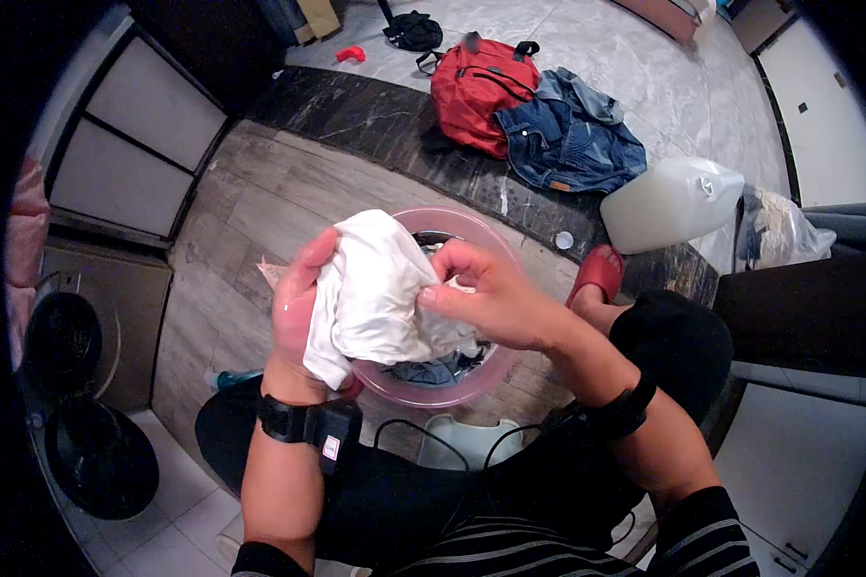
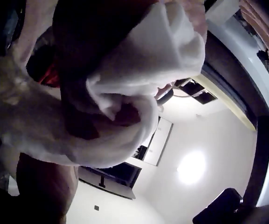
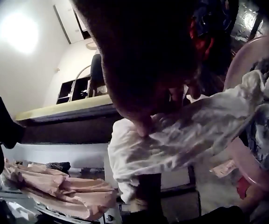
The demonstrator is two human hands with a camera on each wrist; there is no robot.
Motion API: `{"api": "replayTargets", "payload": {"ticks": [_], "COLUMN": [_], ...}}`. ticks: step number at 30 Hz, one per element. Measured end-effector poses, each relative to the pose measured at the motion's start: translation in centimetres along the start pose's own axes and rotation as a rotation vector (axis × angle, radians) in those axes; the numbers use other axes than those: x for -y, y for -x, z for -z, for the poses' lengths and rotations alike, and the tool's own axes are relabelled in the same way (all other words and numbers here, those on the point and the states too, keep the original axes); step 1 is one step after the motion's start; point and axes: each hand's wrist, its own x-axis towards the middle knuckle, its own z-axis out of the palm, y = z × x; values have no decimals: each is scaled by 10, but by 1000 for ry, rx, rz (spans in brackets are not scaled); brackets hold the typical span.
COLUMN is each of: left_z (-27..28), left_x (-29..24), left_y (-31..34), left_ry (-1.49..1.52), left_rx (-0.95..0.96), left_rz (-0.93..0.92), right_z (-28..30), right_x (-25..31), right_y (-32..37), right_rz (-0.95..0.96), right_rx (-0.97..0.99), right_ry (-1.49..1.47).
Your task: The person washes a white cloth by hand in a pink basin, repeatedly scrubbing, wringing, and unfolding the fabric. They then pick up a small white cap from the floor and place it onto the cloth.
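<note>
A white cloth (image 1: 375, 288), wet and creased, hangs over the pink basin (image 1: 502, 234). My left hand (image 1: 295, 313) holds it from the left side, thumb at its edge and the fingers hidden behind the fabric. With thumb and forefinger, my right hand (image 1: 496, 300) pinches a fold on the right side. In the right wrist view the cloth (image 3: 185, 133) stretches down into the basin (image 3: 246, 60). Dark wet laundry (image 1: 428, 372) lies in the basin below.
A low pale stool (image 1: 467, 442) stands before the basin. Beyond it are a red backpack (image 1: 486, 91), a denim garment (image 1: 577, 139) and a large translucent jug (image 1: 664, 207). A white cap (image 1: 564, 240) lies on the floor near a red slipper (image 1: 598, 274). Black round objects (image 1: 101, 457) are at left.
</note>
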Motion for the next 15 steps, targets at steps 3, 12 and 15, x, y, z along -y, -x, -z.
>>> {"api": "replayTargets", "payload": {"ticks": [3, 12, 15], "left_z": [-6, -3, 9], "left_x": [-4, -14, -21], "left_y": [2, 4, 4], "left_ry": [-141, -514, -257], "left_rx": [-106, -242, -195], "left_rz": [-68, -149, -109], "right_z": [16, 31, 35], "right_x": [10, 42, 34], "right_y": [0, 5, 5], "right_rz": [-18, -105, -199], "right_rx": [-41, -73, -11], "right_ry": [-141, -391, -450]}}
